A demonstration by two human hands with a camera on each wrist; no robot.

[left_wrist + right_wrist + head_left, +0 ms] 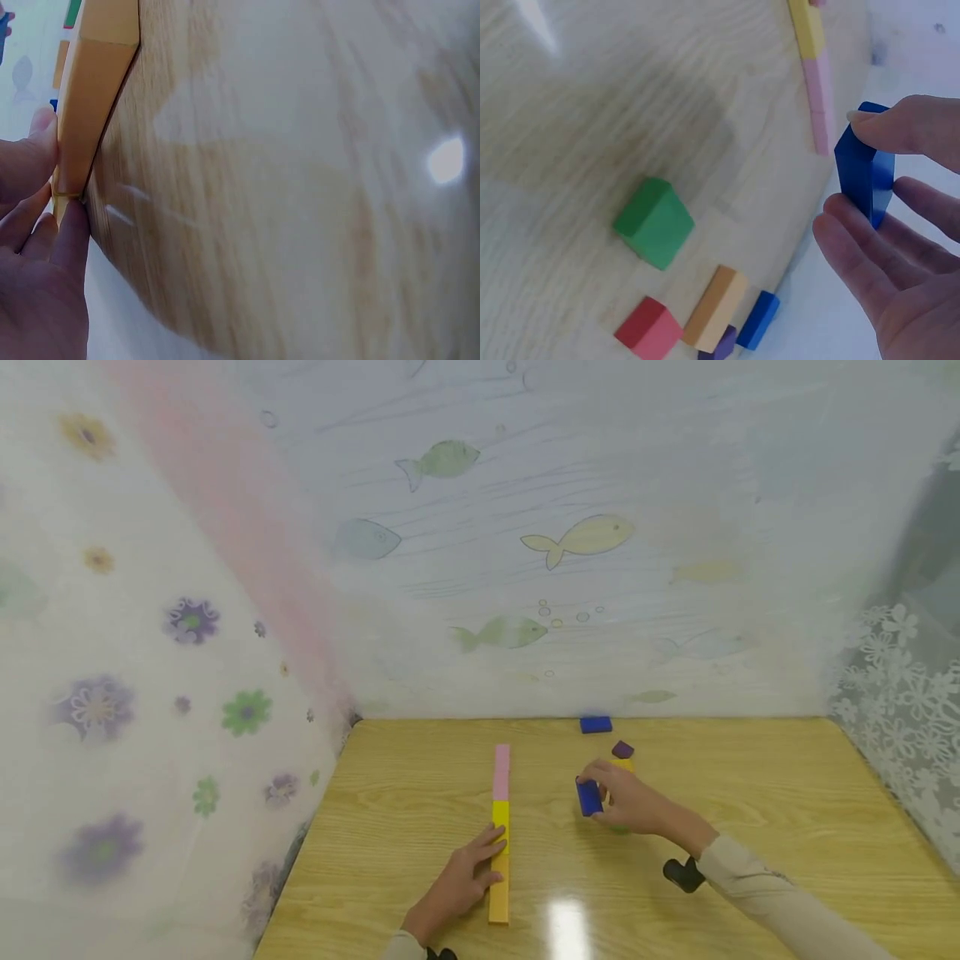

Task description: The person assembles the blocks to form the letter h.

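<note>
A straight row of blocks stands along the table: a pink part at the far end, a yellow block in the middle and an orange block nearest. My left hand rests on this row, its fingers across the yellow block and its thumb touching the orange one. To the right, my right hand pinches a blue block between thumb and fingers. Below that hand, in the right wrist view, lie a green block, a red block and a light orange block.
A second blue block lies at the table's back edge, with a small purple block in front of it. A fish-printed curtain hangs behind the table; flower-printed cloth borders the left side.
</note>
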